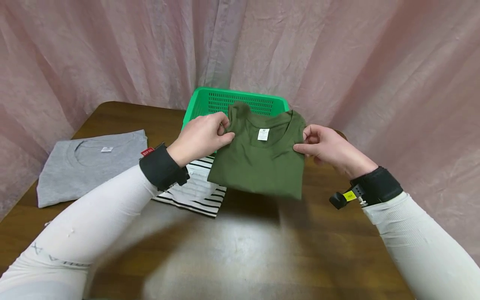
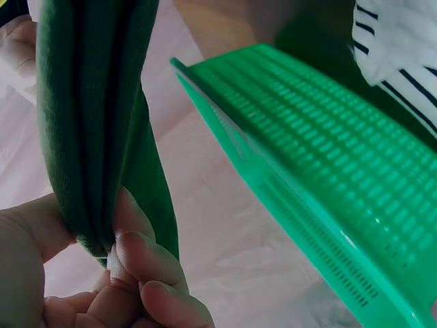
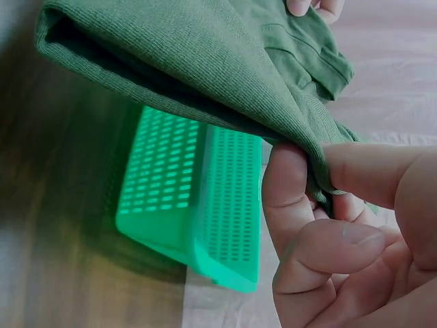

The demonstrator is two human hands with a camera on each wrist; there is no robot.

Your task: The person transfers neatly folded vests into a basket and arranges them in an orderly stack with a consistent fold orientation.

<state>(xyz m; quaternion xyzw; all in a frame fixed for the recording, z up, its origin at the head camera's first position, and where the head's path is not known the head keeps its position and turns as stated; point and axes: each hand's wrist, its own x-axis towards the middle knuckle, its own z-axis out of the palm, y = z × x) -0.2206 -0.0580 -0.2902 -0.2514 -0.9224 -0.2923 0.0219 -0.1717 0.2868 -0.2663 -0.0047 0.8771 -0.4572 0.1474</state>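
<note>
Head view: the folded olive-green fabric T-shirt hangs just right of the frame's centre, raised above the brown wooden table and partly covering the green perforated plastic basket. The left hand pinches its left edge between thumb and curled fingers; the right hand pinches the right edge likewise. A folded grey T-shirt lies at left, and a black-and-white striped garment lies left of centre, below the basket.
</note>
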